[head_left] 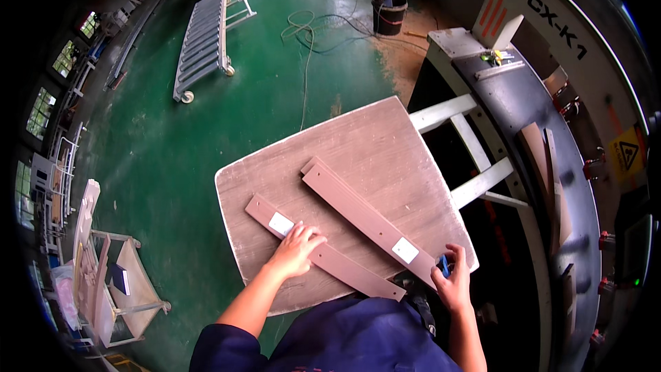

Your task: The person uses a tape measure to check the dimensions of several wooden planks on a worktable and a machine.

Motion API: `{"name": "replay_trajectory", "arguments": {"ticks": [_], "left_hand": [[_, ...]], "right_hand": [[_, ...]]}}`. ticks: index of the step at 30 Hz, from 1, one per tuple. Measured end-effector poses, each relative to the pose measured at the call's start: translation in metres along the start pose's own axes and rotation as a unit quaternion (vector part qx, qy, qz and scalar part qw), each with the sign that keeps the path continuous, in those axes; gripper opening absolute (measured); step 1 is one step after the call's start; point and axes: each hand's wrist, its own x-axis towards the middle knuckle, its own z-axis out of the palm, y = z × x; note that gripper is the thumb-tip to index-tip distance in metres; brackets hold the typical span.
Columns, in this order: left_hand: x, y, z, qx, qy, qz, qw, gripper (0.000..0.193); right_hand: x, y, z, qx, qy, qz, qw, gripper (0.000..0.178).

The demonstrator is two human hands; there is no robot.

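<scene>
My left hand [297,251] rests on a narrow brown board [351,272], its fingers slightly spread beside a white label [281,224]. The board lies slantwise on a table [275,169] with a brown wood-grain top and has small holes along it. To its right, a second brown board [361,213] lies over another strip whose end peeks out at the far end. This upper board carries a white label [405,250] near its close end. Close by, my right hand [454,282] has its fingers closed around a small blue object [446,266], mostly hidden by them.
A large machine [506,107] with a dark curved bed stands to the right, with loose strips [544,165] on it. A wooden cart [134,282] with offcuts is at the left. Farther off are a roller conveyor [203,41], a black bucket [390,17] and a hose [306,62] on the floor.
</scene>
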Motion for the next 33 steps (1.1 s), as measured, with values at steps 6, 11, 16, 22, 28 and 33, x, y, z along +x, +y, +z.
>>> {"name": "replay_trajectory", "arguments": {"ticks": [6,11,16,22,28,33], "left_hand": [[0.031,0.029,-0.003,-0.007,0.007,0.013,1.000,0.075],[0.100,0.049,-0.012,0.021,0.070,0.133,0.988,0.083],[0.148,0.068,-0.009,0.065,-0.036,0.197,0.978,0.071],[0.133,0.061,0.006,0.079,0.010,0.199,0.977,0.069],[0.114,0.074,0.028,0.077,0.083,0.160,0.981,0.065],[0.108,0.085,0.032,0.077,0.124,0.113,0.983,0.063]], "right_hand": [[-0.023,-0.009,0.017,0.068,-0.027,0.013,0.997,0.058],[-0.056,-0.002,0.032,0.108,-0.028,0.043,0.993,0.056],[-0.091,0.013,0.040,0.114,0.014,0.066,0.991,0.056],[-0.110,0.023,0.048,0.181,0.058,0.106,0.976,0.056],[-0.105,0.025,0.054,0.195,0.064,0.098,0.974,0.055],[-0.099,0.022,0.054,0.199,0.061,0.084,0.975,0.054]]}}
